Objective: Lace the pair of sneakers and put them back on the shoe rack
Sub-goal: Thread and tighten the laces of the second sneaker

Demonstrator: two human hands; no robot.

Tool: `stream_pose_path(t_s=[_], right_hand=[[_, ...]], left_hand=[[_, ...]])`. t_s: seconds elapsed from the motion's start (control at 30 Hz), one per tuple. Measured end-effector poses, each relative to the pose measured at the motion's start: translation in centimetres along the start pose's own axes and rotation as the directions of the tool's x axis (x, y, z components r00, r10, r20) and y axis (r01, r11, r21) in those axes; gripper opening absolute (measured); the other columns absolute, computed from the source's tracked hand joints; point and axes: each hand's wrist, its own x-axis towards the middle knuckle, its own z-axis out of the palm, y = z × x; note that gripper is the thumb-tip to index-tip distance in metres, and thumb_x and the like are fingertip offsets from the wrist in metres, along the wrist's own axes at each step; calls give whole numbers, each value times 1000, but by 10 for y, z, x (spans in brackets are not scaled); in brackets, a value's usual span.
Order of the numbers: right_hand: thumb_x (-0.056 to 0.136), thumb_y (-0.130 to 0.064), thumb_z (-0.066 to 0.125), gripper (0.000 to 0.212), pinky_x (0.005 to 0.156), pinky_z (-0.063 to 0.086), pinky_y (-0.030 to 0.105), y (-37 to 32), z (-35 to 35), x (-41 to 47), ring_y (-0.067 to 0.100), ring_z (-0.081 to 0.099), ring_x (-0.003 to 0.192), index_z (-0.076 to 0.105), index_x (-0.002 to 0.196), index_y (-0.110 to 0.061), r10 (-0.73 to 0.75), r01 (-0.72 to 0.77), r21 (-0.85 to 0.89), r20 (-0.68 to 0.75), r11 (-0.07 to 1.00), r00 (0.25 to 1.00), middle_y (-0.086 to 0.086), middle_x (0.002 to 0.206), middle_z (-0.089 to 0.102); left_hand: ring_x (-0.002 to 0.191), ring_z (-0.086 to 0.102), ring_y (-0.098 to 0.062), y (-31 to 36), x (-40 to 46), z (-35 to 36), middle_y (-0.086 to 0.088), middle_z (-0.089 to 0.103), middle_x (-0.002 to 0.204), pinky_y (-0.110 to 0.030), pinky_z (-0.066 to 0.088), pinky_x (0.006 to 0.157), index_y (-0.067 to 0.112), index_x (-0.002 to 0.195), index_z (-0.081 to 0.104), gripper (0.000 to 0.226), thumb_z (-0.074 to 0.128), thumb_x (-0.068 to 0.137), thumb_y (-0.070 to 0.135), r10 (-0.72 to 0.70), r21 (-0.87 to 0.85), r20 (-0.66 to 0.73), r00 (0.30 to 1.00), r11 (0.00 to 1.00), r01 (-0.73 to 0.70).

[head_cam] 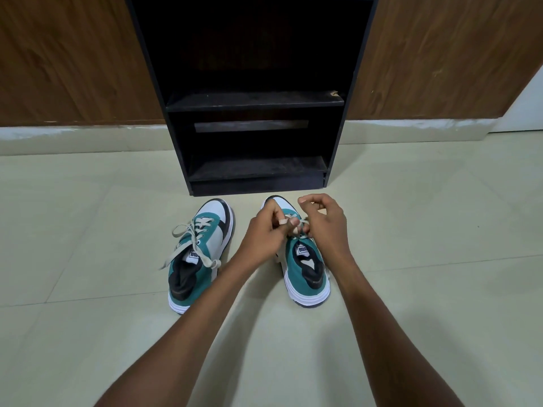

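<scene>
Two bare forearms are stretched forward from the bottom edge, converging over the pale tiled floor (pixel 88 259) toward the right-hand sneaker. Both wrists are bent slightly downward, with the backs of the hands turned up to the camera.

On the floor two teal, white and black low-top sneakers are set side by side, toes pointed at the rack. The left teal, white and black sneaker (pixel 199 257) lies apart from the hands, its beige flat laces (pixel 188 239) threaded through the eyelets, with loose ends draped over its outer side. A white tongue label with dark lettering is seen on each shoe, but the writing is upside down and too small to be read with certainty.

The right teal, white and black sneaker (pixel 305 274) is worked on. The left hand (pixel 264 233) is curled closed, its fingertips pinched on the beige lace (pixel 302 227) above the tongue. The right hand (pixel 323 224) is likewise closed on the same lace, thumb and forefinger pinched, the other fingers curled above.

Beyond the shoes a black wooden shoe rack (pixel 252 101) with two dusty shelves is placed against a brown wood-grain wall (pixel 73 60).
</scene>
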Motion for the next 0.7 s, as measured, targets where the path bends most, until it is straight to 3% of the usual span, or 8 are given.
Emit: stream_pose_path(t_s=[0.07, 0.17, 0.3, 0.37, 0.47, 0.6, 0.7], right_hand=[[93, -28, 70, 12, 58, 52, 18, 2, -3, -3, 7, 66, 62, 65, 90, -18, -59, 59, 3, 35, 998, 998, 8, 102, 67], [90, -33, 74, 20, 73, 51, 24, 13, -10, -8, 4, 63, 81, 62, 84, -18, -192, 194, -116, 26, 974, 981, 2, 98, 63], [78, -55, 78, 38, 77, 51, 28, 33, -16, -17, 13, 55, 98, 60, 78, -21, -375, 367, -332, 42, 869, 926, -6, 95, 53], [74, -64, 75, 43, 76, 52, 32, 35, -19, -20, 15, 53, 96, 62, 76, -23, -402, 394, -388, 65, 833, 913, -7, 91, 54], [70, -75, 71, 49, 70, 48, 23, 31, -20, -20, 10, 53, 89, 66, 75, -26, -401, 411, -430, 119, 804, 908, -13, 84, 53], [82, -37, 81, 20, 68, 54, 29, 29, -19, -14, 10, 61, 80, 76, 83, -17, -392, 430, -376, 177, 821, 903, -6, 88, 60], [88, -20, 78, 11, 65, 49, 13, 22, -31, -10, 5, 63, 87, 76, 83, -11, -313, 360, -263, 202, 895, 928, -2, 95, 64]], left_hand=[[70, 70, -15, 3, 6, -2, -15, 70, 78, -31, 50, 64, 17, 78, 43, 31, 70, 94, 17, -130, -145, -24, 991, 981, 125], [63, 70, -11, 10, 8, -6, -14, 72, 84, -20, 51, 55, 15, 81, 44, 30, 70, 94, 11, -264, -350, -1, 964, 904, 247], [79, 60, -23, 10, 10, -7, -16, 70, 92, -32, 52, 70, 15, 84, 47, 29, 75, 90, 20, -380, -338, 66, 923, 862, 379], [78, 61, -22, 8, 11, -5, -15, 73, 93, -32, 50, 70, 19, 77, 47, 32, 76, 89, 22, -403, -342, 83, 911, 847, 406], [69, 64, -17, 11, 10, -3, -13, 75, 86, -31, 52, 70, 20, 72, 46, 35, 78, 87, 21, -401, -362, 75, 913, 842, 400], [76, 63, -24, 10, 10, -5, -15, 72, 88, -33, 51, 72, 20, 71, 47, 37, 82, 82, 20, -398, -353, 66, 915, 848, 395], [83, 69, -29, 9, 13, -13, -17, 77, 95, -37, 55, 74, 18, 75, 48, 35, 83, 82, 16, -408, -343, 15, 913, 855, 388]])
